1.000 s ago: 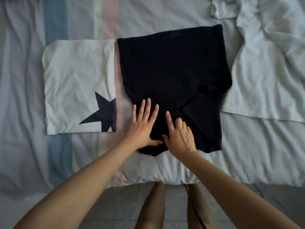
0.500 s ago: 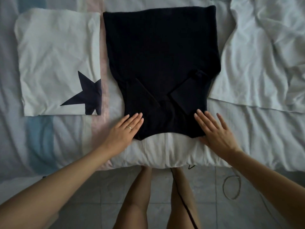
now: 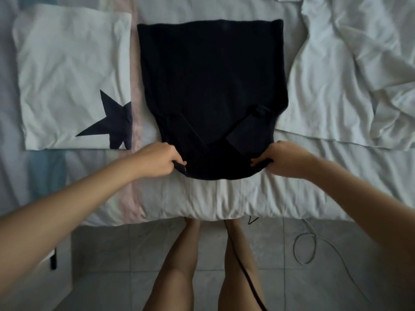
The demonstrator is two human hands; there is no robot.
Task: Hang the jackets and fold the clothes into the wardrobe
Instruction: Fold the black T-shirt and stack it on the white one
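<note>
A dark navy knit top (image 3: 211,90), sleeves folded in, is now pinched at its near corners by the left hand (image 3: 160,158) and right hand (image 3: 284,157), previously flat on it, on the striped bed (image 3: 224,198), suggesting folding upward.

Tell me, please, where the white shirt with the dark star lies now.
In the head view, the white shirt with the dark star lies folded flat on the bed, at the upper left, just left of the dark garment.
</note>
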